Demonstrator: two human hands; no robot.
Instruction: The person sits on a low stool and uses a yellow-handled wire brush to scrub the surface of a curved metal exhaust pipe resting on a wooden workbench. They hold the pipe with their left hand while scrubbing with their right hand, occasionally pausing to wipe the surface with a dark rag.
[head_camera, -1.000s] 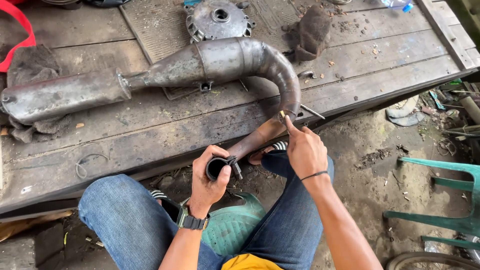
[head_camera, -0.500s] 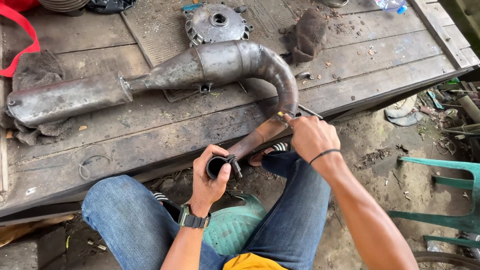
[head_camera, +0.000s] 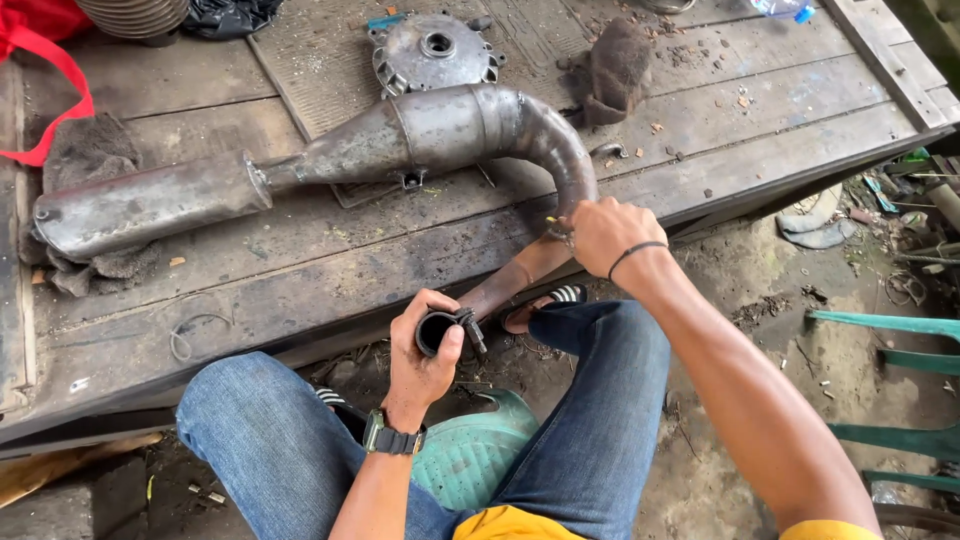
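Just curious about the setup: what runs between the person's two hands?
In the head view, the rusty lower stretch of the exhaust pipe spans from the left hand, gripping its open end, up to the right hand at the joint.

the big pipe (head_camera: 420, 135) is dull, stained metal. the table (head_camera: 300, 270) is rough, dirty old wood.

Round metal engine cover (head_camera: 433, 48), dirty brown rag (head_camera: 612, 72), red strap (head_camera: 62, 85), green plastic chair (head_camera: 895, 400), wooden bench (head_camera: 300, 270)

One exhaust pipe (head_camera: 400, 140), one round engine cover (head_camera: 433, 47), two rags (head_camera: 612, 70), two green chairs (head_camera: 890, 400).
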